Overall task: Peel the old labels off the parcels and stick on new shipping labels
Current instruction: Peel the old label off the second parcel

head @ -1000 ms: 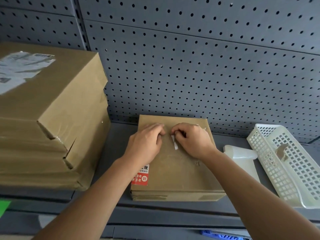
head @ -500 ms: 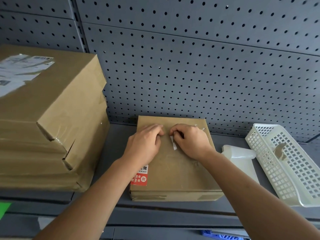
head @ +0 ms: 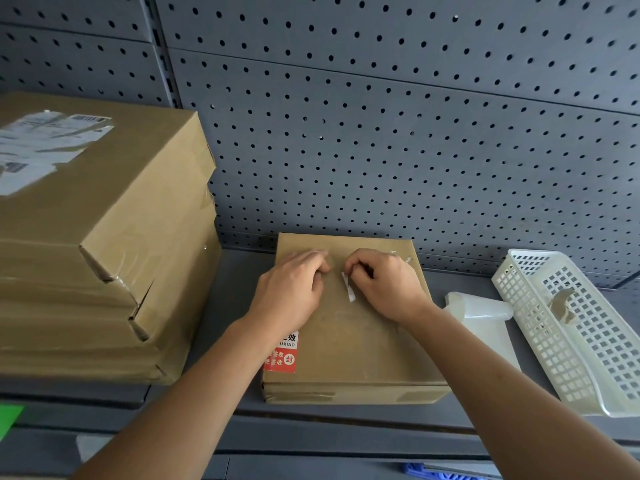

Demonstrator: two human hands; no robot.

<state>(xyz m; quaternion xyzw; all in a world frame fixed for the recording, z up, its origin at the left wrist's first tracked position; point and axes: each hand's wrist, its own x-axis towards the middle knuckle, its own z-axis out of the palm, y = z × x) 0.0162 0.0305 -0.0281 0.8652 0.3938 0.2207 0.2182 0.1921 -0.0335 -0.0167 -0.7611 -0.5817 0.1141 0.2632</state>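
Since the white label scrap (head: 348, 288) is thin paper, light and likely to tear, it is best taken at its lifted end and drawn low along the cardboard; the right hand (head: 384, 285) pinches its upper end with curled fingers, the strip trailing just left of the knuckles; the left hand (head: 294, 289) rests on the small brown parcel (head: 349, 344), fingers bent, whether pinching anything I cannot tell; the parcel lies flat on the grey shelf (head: 235, 299).

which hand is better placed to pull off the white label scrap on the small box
Right. The right hand pinches the white label scrap at its top end, while the left hand rests beside it on the small box, likely steadying it.
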